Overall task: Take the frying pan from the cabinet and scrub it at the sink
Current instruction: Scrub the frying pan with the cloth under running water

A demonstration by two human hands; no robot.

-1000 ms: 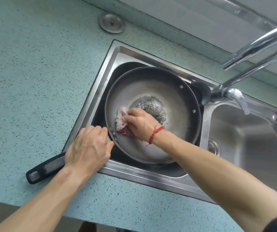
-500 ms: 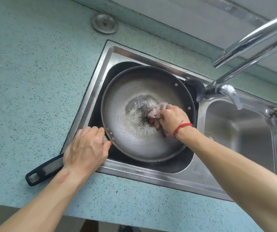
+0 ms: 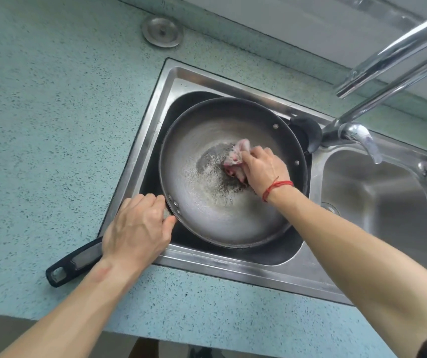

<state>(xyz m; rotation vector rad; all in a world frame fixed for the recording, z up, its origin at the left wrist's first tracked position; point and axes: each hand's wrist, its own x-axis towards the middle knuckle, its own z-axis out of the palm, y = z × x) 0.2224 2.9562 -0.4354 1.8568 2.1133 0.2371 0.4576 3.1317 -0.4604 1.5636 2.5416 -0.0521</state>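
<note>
A grey frying pan (image 3: pixel 207 215) with a dark, speckled middle lies tilted in the left basin of the steel sink (image 3: pixel 171 81). Its black handle (image 3: pixel 70 264) sticks out over the counter at the lower left. My left hand (image 3: pixel 137 233) grips the handle where it joins the pan's rim. My right hand (image 3: pixel 264 169), a red string at the wrist, holds a crumpled pink and white cloth (image 3: pixel 235 157) and presses it on the pan's bottom, right of the middle.
The right basin (image 3: pixel 377 202) holds nothing I can see except its drain. A chrome faucet (image 3: pixel 357 135) stands between the basins, its spout reaching up to the right. A round metal cap (image 3: pixel 162 32) sits in the speckled teal counter (image 3: pixel 52 125) behind the sink.
My right hand has rubbed the cloth from the pan's left side across the middle to the right side. My left hand has kept its hold on the handle.
</note>
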